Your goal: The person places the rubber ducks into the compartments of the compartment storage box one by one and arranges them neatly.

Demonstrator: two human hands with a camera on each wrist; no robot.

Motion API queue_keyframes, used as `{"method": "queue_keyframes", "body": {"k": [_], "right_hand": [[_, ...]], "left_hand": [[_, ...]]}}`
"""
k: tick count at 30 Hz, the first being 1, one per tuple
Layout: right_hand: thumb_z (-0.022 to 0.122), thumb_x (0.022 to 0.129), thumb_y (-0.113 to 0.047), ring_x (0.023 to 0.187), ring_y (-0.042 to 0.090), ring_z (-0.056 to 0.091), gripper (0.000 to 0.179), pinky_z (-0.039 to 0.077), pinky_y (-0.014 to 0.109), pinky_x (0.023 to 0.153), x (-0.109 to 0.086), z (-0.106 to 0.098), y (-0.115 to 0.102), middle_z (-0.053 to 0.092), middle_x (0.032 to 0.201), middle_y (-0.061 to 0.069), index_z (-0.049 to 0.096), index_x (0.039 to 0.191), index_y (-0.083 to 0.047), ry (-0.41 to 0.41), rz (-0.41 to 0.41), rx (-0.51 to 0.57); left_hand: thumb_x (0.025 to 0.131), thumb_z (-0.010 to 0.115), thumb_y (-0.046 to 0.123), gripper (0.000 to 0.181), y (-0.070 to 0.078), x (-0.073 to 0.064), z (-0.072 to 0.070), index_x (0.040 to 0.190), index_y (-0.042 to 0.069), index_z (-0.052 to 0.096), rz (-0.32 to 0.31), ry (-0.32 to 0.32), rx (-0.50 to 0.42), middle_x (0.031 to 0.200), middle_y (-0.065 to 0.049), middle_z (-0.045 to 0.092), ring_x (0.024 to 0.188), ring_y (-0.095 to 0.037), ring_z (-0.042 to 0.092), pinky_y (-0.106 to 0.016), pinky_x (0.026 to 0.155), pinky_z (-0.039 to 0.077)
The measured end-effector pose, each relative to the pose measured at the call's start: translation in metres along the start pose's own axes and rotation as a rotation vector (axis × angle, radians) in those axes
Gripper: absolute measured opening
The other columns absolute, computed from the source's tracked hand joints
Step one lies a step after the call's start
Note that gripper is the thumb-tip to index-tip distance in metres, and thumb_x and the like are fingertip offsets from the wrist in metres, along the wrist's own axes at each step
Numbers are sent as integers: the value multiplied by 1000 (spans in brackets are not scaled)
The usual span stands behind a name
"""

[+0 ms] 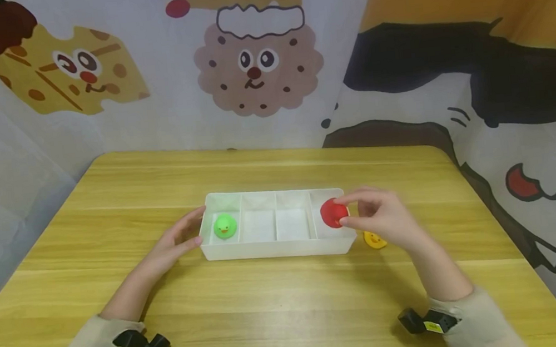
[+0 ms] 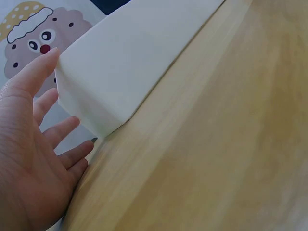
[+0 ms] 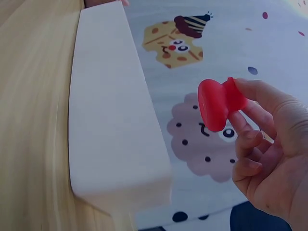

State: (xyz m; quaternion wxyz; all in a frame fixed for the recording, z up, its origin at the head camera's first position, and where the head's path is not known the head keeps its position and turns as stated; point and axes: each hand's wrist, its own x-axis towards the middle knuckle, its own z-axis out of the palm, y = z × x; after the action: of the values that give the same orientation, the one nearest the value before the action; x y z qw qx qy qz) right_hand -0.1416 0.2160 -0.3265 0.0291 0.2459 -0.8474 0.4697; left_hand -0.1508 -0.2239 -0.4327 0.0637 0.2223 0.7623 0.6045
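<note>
A white four-compartment tray (image 1: 275, 248) stands lengthwise across the table. At its left end, my left hand (image 1: 172, 249) touches the wall, thumb near the front corner and fingers spread beside the end, as the left wrist view shows. In the leftmost compartment sits a green rubber duck (image 1: 225, 227), its beak facing me. My right hand (image 1: 382, 213) pinches a red rubber duck (image 3: 213, 105) between thumb and fingers, above the rightmost compartment. The two middle compartments hold nothing. Beside the tray's right end, partly under the right hand, lies a yellow rubber duck (image 1: 375, 240).
The wooden table (image 1: 281, 313) has rounded far corners. Behind it hangs a cloth backdrop (image 1: 162, 123) printed with cartoon figures. Black camera mounts (image 1: 141, 343) are strapped at both sleeves.
</note>
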Motion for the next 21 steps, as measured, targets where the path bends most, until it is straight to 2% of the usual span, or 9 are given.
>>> {"method": "queue_keyframes", "body": {"k": [8,13,21], "right_hand": [[80,79,-10,60,20,45,29,37,26,49,18,17,-12,65,96,0,74,107,-12,-55,-42,49],[80,78,-15,57,20,45,29,37,26,48,28,28,-17,66,98,-3,74,107,-14,-77,-41,41],[80,78,-16,57,20,46,29,36,28,47,47,47,-23,63,84,-3,74,106,-17,-128,-36,22]], "left_hand": [[97,54,7,60,0,0,0,151,11,28,-6,1,-5,150,-19,32,133,-41,30,-66,103,20],[97,54,7,60,0,0,0,151,11,28,-8,3,-4,150,-19,32,133,-41,30,-66,103,20],[97,54,7,60,0,0,0,151,10,28,-3,-1,1,150,-20,31,133,-42,29,-67,102,19]]}}
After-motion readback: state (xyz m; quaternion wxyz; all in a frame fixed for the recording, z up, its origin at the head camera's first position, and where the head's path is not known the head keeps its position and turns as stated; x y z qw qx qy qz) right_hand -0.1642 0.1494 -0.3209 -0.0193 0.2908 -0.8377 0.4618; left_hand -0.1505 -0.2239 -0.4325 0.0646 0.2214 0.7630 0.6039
